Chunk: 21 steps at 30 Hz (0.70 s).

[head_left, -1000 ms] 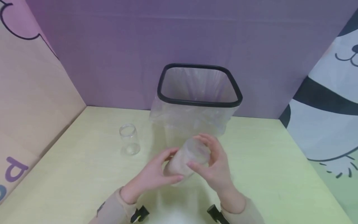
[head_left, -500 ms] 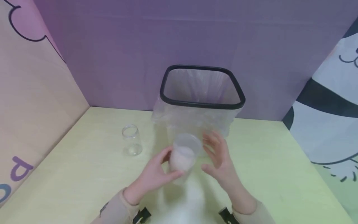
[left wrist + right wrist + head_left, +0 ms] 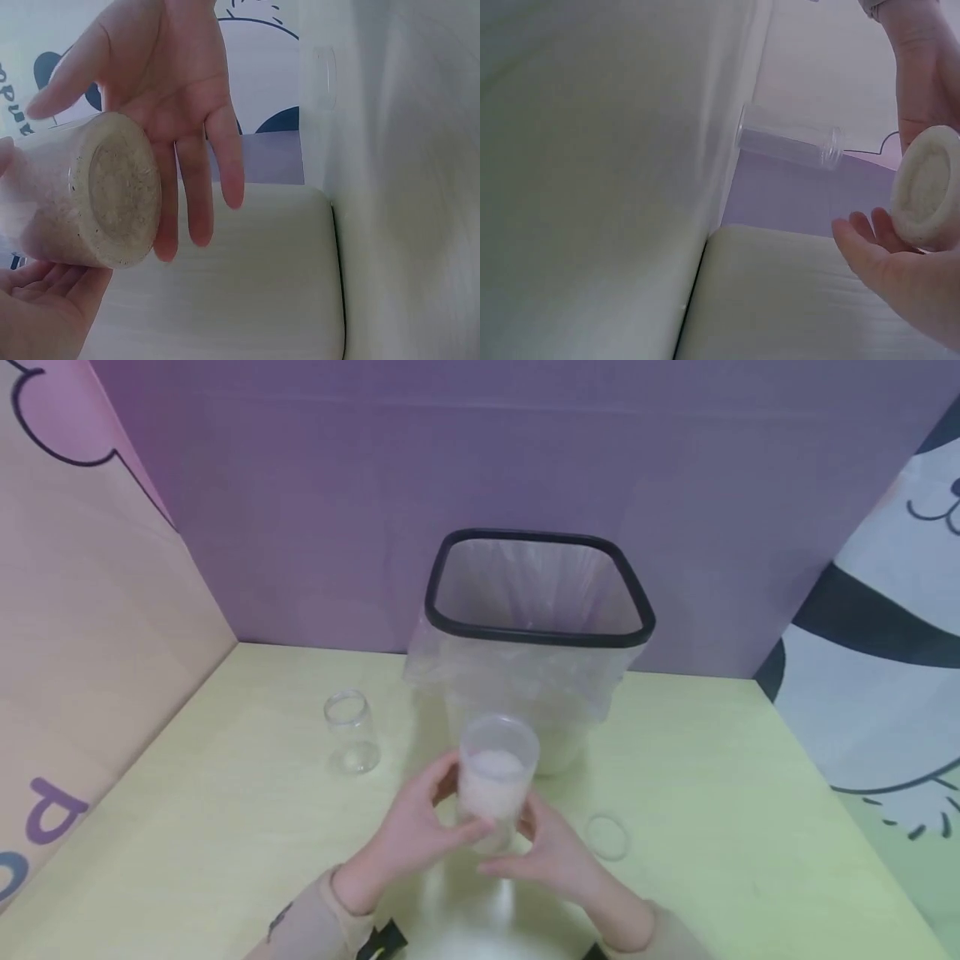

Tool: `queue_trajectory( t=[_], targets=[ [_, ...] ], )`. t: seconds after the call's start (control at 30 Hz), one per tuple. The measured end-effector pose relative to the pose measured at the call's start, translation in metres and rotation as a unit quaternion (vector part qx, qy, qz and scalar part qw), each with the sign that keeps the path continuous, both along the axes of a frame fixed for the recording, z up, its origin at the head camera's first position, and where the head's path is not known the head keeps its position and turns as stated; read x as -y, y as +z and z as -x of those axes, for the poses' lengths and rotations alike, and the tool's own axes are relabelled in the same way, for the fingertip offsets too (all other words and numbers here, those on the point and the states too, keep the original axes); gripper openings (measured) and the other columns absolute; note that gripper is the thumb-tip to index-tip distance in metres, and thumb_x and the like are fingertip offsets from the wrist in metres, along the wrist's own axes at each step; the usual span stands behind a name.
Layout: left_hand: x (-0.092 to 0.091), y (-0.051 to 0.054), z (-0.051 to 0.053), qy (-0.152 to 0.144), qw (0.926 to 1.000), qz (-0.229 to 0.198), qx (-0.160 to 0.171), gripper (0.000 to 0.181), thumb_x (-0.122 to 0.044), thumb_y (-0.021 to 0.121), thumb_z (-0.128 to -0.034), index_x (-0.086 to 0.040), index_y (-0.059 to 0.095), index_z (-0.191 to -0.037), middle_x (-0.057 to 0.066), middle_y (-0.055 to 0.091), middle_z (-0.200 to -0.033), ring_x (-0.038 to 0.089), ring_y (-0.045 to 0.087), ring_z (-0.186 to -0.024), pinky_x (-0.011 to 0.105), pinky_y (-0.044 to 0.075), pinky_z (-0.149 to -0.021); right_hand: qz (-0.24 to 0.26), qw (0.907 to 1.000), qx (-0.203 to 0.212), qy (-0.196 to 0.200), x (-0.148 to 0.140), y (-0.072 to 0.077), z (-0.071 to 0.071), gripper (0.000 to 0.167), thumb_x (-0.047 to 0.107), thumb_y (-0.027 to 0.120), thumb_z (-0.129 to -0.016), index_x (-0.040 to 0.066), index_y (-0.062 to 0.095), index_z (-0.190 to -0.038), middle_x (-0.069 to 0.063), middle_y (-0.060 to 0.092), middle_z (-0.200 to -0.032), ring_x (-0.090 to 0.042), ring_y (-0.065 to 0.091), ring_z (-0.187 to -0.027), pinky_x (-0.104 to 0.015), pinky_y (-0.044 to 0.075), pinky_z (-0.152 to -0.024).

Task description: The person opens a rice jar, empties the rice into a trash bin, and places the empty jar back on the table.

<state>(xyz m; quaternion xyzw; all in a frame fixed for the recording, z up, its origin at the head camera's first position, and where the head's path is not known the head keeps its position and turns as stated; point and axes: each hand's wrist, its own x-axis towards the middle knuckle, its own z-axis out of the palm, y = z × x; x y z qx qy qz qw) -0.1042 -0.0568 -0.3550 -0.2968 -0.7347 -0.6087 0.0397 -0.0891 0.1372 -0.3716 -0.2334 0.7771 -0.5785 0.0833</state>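
My left hand (image 3: 408, 831) grips a clear cup-like container (image 3: 495, 789) from its left side, with the thumb across the front. Pale, grainy-looking stuff fills its lower part, and the container leans slightly, mouth up. In the left wrist view its round base (image 3: 124, 191) faces the camera. Beside its lower right is my right hand (image 3: 558, 856), fingers long and uncurled; whether they touch the wall cannot be told. The left wrist view shows that palm (image 3: 169, 90) spread next to the base. To its right lies a thin clear disc (image 3: 607, 837), like a lid, on the table.
Behind the hands stands a bin with a black rim (image 3: 540, 637) and a translucent liner (image 3: 517, 677). A clear glass jar (image 3: 350, 735) stands upright to the left on the pale table (image 3: 247, 827). A purple wall (image 3: 315, 527) closes the back.
The container has swung from tilted to nearly upright. My right hand released its upper part, drew away to the right, then came back low beside it. The clear disc has come into plain sight.
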Motion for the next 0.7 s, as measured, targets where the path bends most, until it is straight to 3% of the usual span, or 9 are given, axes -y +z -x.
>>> queue_trajectory(
  t=[0.13, 0.27, 0.4, 0.57, 0.7],
  targets=[
    [-0.002, -0.002, -0.001, -0.010, 0.9999, -0.002, 0.004, 0.069, -0.007, 0.076, -0.0742, 0.002, 0.044, -0.134, 0.017, 0.058, -0.126, 0.028, 0.058, -0.113, 0.041, 0.046, -0.101, 0.001, 0.9999, -0.002, -0.011, 0.002, 0.000, -0.001, 0.072, 0.012, 0.078, -0.073, -0.001, 0.043, -0.134, -0.017, 0.054, -0.132, -0.034, 0.051, -0.122, -0.055, 0.039, -0.103],
    [-0.003, -0.002, -0.002, -0.021, 0.9997, -0.003, 0.015, 0.071, -0.007, 0.077, -0.0736, 0.002, 0.043, -0.135, 0.016, 0.057, -0.128, 0.030, 0.057, -0.115, 0.042, 0.045, -0.102, -0.022, 0.9990, -0.021, -0.032, -0.001, 0.002, -0.001, 0.065, 0.015, 0.081, -0.070, 0.000, 0.051, -0.126, -0.014, 0.061, -0.123, -0.023, 0.057, -0.113, -0.042, 0.046, -0.099],
    [-0.003, 0.000, -0.002, -0.032, 0.9989, 0.011, 0.032, 0.072, -0.008, 0.077, -0.0730, 0.000, 0.042, -0.135, 0.015, 0.055, -0.131, 0.031, 0.054, -0.120, 0.046, 0.042, -0.104, -0.043, 0.9977, -0.024, -0.046, -0.005, 0.004, 0.001, 0.060, 0.015, 0.083, -0.066, 0.000, 0.057, -0.119, -0.012, 0.065, -0.114, -0.020, 0.061, -0.105, -0.031, 0.048, -0.094],
    [0.001, 0.005, 0.001, -0.038, 0.9968, 0.051, 0.049, 0.081, -0.015, 0.079, -0.0729, -0.005, 0.037, -0.141, 0.011, 0.049, -0.140, 0.028, 0.049, -0.127, 0.048, 0.037, -0.108, -0.063, 0.9968, -0.013, -0.047, -0.012, 0.006, 0.004, 0.061, 0.017, 0.084, -0.065, 0.000, 0.058, -0.117, -0.012, 0.066, -0.112, -0.022, 0.062, -0.104, -0.033, 0.049, -0.094],
    [0.013, 0.011, 0.004, -0.022, 0.9966, 0.065, 0.045, 0.085, -0.012, 0.079, -0.0728, -0.003, 0.033, -0.143, 0.013, 0.045, -0.143, 0.029, 0.047, -0.129, 0.043, 0.036, -0.109, -0.073, 0.9954, -0.012, -0.061, -0.018, 0.012, 0.006, 0.065, 0.016, 0.086, -0.063, -0.002, 0.058, -0.118, -0.013, 0.066, -0.112, -0.026, 0.062, -0.104, -0.036, 0.050, -0.094]
  ],
)
